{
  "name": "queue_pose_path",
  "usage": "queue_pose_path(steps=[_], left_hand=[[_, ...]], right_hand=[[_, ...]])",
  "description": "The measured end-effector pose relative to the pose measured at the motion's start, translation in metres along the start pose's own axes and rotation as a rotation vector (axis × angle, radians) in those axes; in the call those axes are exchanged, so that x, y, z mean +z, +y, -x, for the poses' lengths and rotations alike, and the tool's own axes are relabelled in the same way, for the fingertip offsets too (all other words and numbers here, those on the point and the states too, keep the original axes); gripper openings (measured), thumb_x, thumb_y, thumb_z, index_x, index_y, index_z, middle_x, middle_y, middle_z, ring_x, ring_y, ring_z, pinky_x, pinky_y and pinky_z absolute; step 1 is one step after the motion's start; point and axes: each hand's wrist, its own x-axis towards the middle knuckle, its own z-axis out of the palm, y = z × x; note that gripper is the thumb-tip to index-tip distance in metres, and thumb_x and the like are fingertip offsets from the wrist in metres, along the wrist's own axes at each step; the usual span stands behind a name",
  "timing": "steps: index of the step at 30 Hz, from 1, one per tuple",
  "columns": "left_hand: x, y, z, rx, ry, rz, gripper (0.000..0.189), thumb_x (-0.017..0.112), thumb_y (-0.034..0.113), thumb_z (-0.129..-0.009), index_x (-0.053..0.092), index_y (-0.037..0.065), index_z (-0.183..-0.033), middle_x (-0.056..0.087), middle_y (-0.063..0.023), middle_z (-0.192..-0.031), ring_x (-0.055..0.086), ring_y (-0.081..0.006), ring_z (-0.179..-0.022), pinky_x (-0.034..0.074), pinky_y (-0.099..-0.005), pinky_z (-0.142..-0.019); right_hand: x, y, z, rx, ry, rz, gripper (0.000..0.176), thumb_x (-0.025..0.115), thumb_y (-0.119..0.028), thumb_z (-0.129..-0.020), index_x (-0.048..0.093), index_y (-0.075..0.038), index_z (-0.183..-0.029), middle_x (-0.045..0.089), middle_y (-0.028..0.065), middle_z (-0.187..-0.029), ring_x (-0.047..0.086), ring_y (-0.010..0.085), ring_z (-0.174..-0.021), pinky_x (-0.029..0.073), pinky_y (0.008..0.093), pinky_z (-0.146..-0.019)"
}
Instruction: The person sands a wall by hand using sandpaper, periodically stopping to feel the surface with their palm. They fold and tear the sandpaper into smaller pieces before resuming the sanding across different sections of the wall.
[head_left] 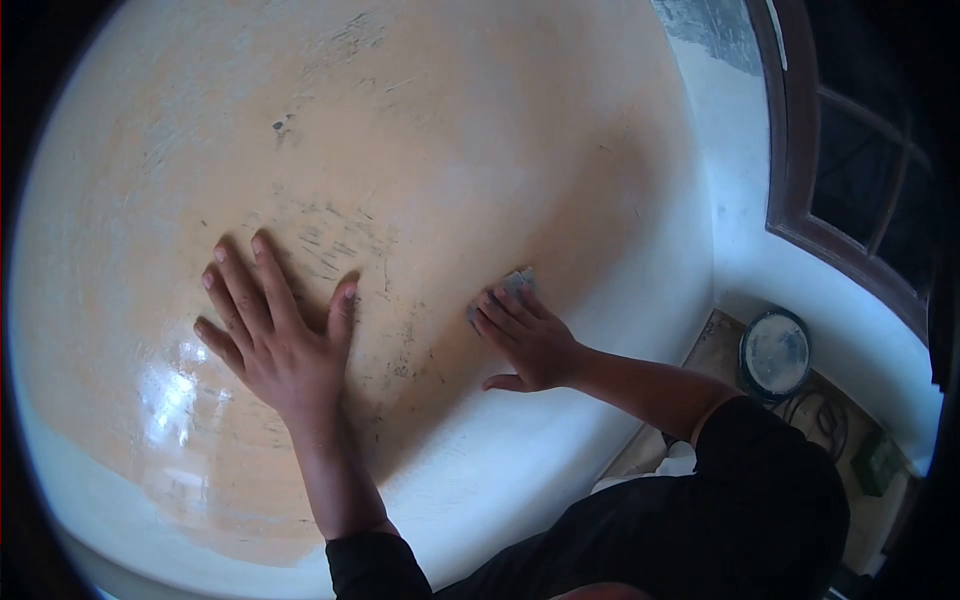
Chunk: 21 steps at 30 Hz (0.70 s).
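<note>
A grey pad [518, 284] is pinned flat against the wall [450, 120] by the right hand [530, 345]. The fingers are laid close together over it and the thumb is stuck out below, so only the pad's top edge and a sliver at the left are seen past the fingertips. Whether it's paper or a thin block can't be told.

The left hand [285, 345] is pressed flat on the wall w/ fingers spread wide and nothing held.

The pad is found to the right of the left hand, well apart from it, so the right hand is the nearer one: touching vs. not touching. The pad's long axis appears to run across the right fingertips, approx. lower-left to upper-right in the view, though most of it is covered. The right fingers are pointed up and left, toward dark scuff marks [335, 245] seen just above the left thumb, i.e. between the two hands.

Farther right, the tan coat is bounded by a white strip, then a window frame [790, 215]. A round tin [775, 352] is seen on the floor below.
</note>
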Motion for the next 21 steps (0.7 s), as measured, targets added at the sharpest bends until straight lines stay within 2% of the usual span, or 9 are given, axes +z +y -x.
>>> queue_pose_path(steps=[2,7,12,15,17,18,19,20,21], left_hand=[[0.002,-0.003,0.001,0.007,0.022,0.001,0.081,0.029,0.076,-0.085,0.041,0.019,-0.142,0.041,-0.0119,-0.144,0.032,-0.0268,-0.138,0.003,-0.0458,-0.116],[-0.003,-0.002,0.002,0.011,0.026,-0.038,0.077,0.028,0.073,-0.088,0.046,0.019,-0.139,0.043,-0.0091,-0.144,0.040,-0.0272,-0.134,0.015,-0.0462,-0.114],[0.001,-0.005,0.005,-0.008,0.036,0.011,0.070,0.029,0.068,-0.091,0.046,0.020,-0.139,0.043,-0.0087,-0.144,0.040,-0.0278,-0.133,0.016,-0.0466,-0.113],[0.002,-0.009,0.007,0.008,0.014,0.048,0.062,0.032,0.060,-0.094,0.048,0.020,-0.138,0.044,-0.0085,-0.143,0.040,-0.0275,-0.133,0.016,-0.0464,-0.113],[0.004,-0.011,0.014,0.006,-0.018,0.098,0.055,0.032,0.052,-0.096,0.048,0.020,-0.138,0.039,-0.0087,-0.147,0.032,-0.0261,-0.139,0.002,-0.0458,-0.115],[0.003,-0.013,0.017,0.017,-0.033,0.103,0.055,0.032,0.052,-0.096,0.048,0.020,-0.138,0.039,-0.0087,-0.147,0.032,-0.0261,-0.139,0.002,-0.0458,-0.115],[0.003,-0.012,0.017,0.010,-0.033,0.103,0.052,0.033,0.049,-0.097,0.048,0.021,-0.138,0.039,-0.0081,-0.147,0.031,-0.0260,-0.139,0.002,-0.0459,-0.115],[0.003,-0.011,0.015,-0.001,-0.026,0.102,0.050,0.033,0.047,-0.097,0.048,0.021,-0.138,0.039,-0.0075,-0.147,0.031,-0.0259,-0.139,0.001,-0.0459,-0.115],[0.003,-0.011,0.016,0.001,-0.030,0.106,0.050,0.033,0.047,-0.097,0.048,0.021,-0.138,0.039,-0.0075,-0.147,0.031,-0.0259,-0.139,0.001,-0.0459,-0.115]], right_hand=[[-0.019,0.012,-0.042,-0.075,0.074,0.049,0.092,0.055,-0.065,-0.079,0.034,0.001,-0.140,0.031,0.0213,-0.147,0.025,0.0387,-0.139,0.018,0.0553,-0.111],[-0.117,0.093,-0.211,0.029,0.557,0.100,0.095,0.057,-0.058,-0.082,0.022,0.008,-0.141,0.021,0.0290,-0.148,0.020,0.0454,-0.138,0.018,0.0576,-0.109],[-0.024,-0.026,-0.094,-0.096,0.121,0.024,0.104,0.052,-0.069,-0.078,0.022,0.006,-0.143,0.019,0.0245,-0.151,0.016,0.0408,-0.141,0.011,0.0543,-0.113],[-0.005,-0.033,-0.064,-0.229,0.052,0.139,0.110,0.054,-0.072,-0.074,0.019,0.005,-0.144,0.019,0.0247,-0.151,0.017,0.0386,-0.142,0.011,0.0542,-0.113],[-0.048,0.002,-0.119,-0.027,0.138,0.025,0.108,0.058,-0.068,-0.074,0.020,0.004,-0.144,0.021,0.0244,-0.151,0.018,0.0380,-0.141,0.012,0.0551,-0.112],[-0.071,0.025,-0.159,0.071,0.348,0.105,0.090,0.059,-0.055,-0.084,0.025,0.003,-0.143,0.024,0.0253,-0.149,0.021,0.0410,-0.139,0.015,0.0526,-0.112],[-0.093,0.062,-0.193,0.100,0.452,0.101,0.088,0.068,-0.046,-0.080,0.027,0.005,-0.140,0.030,0.0267,-0.145,0.026,0.0437,-0.135,0.020,0.0496,-0.111],[-0.124,0.087,-0.221,0.145,0.451,-0.098,0.094,0.068,-0.060,-0.072,0.035,0.007,-0.130,0.046,0.0298,-0.131,0.045,0.0458,-0.120,0.031,0.0501,-0.104],[-0.122,0.081,-0.220,0.150,0.448,-0.097,0.094,0.068,-0.060,-0.072,0.035,0.007,-0.130,0.046,0.0298,-0.131,0.045,0.0458,-0.120,0.031,0.0501,-0.104]])
